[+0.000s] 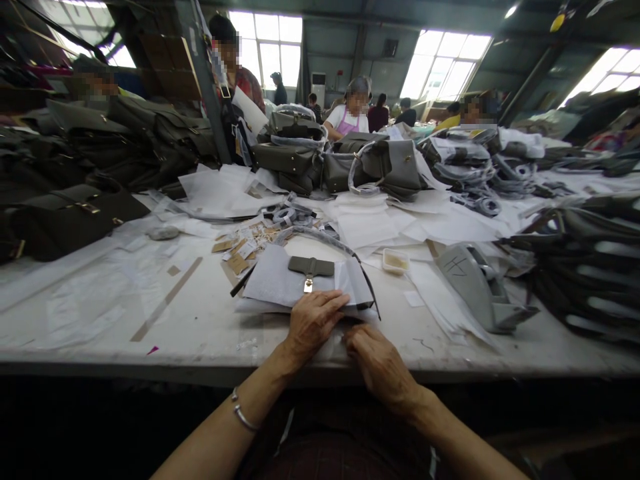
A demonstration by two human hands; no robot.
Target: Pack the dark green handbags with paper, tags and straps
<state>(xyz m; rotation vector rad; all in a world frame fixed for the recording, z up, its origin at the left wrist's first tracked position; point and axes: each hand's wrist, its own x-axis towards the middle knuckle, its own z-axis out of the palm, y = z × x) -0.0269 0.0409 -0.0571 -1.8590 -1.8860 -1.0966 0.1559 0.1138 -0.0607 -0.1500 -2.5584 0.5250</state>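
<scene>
A handbag (270,277) wrapped in white paper lies on the white table in front of me. Its olive flap tab (311,267) with a gold clasp (308,285) shows through the wrapping, and a plastic-covered handle (320,232) arches behind it. My left hand (316,321) rests on the bag's lower front, its fingers stretched flat over the paper towards the right. Close to the bag's bottom right edge, my right hand (377,357) has its fingers curled together at the tabletop; what they pinch, if anything, is hidden.
Paper tags (243,252) lie behind the bag's left side. To the right are a small clear tub (395,261), a grey tape dispenser (475,287) and paper sheets (430,307). Olive bags (75,217) are piled left and at the back. Several people work beyond the table.
</scene>
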